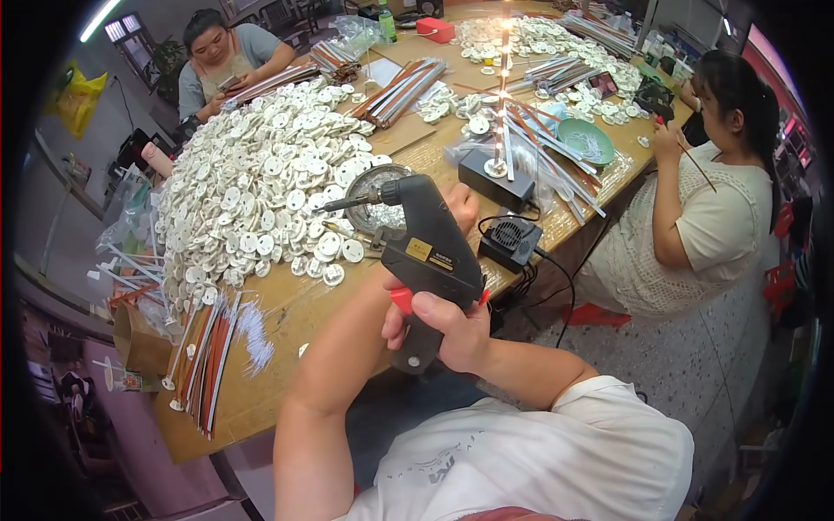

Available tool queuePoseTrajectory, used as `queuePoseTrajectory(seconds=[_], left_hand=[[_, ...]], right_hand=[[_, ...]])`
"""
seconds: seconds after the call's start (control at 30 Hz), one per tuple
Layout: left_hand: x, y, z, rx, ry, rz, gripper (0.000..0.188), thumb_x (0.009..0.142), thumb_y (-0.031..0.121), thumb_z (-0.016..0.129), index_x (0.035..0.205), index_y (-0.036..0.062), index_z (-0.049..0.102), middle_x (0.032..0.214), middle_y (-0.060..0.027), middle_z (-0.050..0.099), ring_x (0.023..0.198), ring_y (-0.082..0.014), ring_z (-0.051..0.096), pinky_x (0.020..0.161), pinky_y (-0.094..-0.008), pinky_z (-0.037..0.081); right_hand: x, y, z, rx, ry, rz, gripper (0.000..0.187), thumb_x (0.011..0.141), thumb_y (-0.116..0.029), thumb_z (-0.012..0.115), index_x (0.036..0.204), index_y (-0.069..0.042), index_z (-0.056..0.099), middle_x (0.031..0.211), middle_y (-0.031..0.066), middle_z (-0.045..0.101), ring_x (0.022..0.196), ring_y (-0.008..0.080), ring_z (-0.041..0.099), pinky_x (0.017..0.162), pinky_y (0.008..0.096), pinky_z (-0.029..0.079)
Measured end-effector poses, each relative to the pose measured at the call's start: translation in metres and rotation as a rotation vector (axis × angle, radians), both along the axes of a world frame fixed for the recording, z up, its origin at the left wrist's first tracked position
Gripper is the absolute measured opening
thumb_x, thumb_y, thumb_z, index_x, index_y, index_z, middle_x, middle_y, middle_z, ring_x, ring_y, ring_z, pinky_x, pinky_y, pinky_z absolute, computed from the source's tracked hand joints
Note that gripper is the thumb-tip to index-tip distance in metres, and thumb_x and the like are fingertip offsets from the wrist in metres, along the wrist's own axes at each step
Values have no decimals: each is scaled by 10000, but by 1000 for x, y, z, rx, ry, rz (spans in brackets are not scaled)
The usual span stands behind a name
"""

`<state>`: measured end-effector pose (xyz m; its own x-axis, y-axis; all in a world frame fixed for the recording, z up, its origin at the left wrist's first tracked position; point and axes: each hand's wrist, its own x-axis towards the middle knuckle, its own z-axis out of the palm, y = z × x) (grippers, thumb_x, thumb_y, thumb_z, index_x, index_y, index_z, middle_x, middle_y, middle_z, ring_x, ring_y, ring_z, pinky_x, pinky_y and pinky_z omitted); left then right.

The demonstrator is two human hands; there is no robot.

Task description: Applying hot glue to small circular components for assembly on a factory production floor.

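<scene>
My right hand is wrapped round the grip of a black pistol-shaped soldering gun with a red trigger. Its thin dark tip points left, over the edge of a round glass-like dish. Behind the gun, my left forearm crosses the table, and my left hand shows only in part, fingers curled; what they hold, if anything, is hidden. Just beyond that hand sits a black box with a white disc on top, where a lit strip stands upright.
A big heap of white discs covers the table's left half. Brown and white strips lie at the near left, others at the right beside a green bowl. A small black fan stands at the right edge. Two people sit around the table.
</scene>
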<state>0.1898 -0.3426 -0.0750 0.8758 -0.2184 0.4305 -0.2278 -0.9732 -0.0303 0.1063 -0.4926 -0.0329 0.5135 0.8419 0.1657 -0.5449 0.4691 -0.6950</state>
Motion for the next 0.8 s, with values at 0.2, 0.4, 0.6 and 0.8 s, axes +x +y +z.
queuePoseTrajectory(seconds=[0.2, 0.4, 0.6, 0.8], left_hand=[[17, 36, -6, -74, 92, -5, 385, 835, 20, 605, 1218, 23, 643, 1215, -168, 658, 1101, -345, 645, 899, -392, 556], [-60, 44, 35, -888, 363, 110, 403, 874, 82, 613, 1277, 72, 615, 1238, -172, 652, 1032, -357, 658, 905, -370, 533], [-223, 59, 67, 31, 67, 139, 295, 794, 65, 661, 1089, 42, 675, 1089, -163, 664, 974, -310, 645, 853, -419, 497], [-357, 9, 124, -119, 113, 505, 207, 798, 72, 736, 993, 29, 683, 1050, -119, 688, 915, -289, 661, 776, -398, 494]], right_hand=[[4, 4, 3, 2, -11, 21, 247, 1016, -177, 576, 1171, 10, 620, 857, 124, 687, 755, 178, 679, 705, 322, 573], [11, 1, 0, -79, -81, -73, 409, 981, -275, 537, 1256, 28, 559, 842, 193, 689, 734, 249, 690, 696, 362, 577], [22, 24, -20, -152, -63, -174, 425, 966, -349, 508, 1173, 13, 586, 744, 173, 670, 610, 243, 645, 578, 353, 546], [31, 43, -59, -210, 68, -87, 437, 995, -395, 493, 1147, -6, 623, 724, 124, 664, 584, 222, 634, 569, 323, 535]])
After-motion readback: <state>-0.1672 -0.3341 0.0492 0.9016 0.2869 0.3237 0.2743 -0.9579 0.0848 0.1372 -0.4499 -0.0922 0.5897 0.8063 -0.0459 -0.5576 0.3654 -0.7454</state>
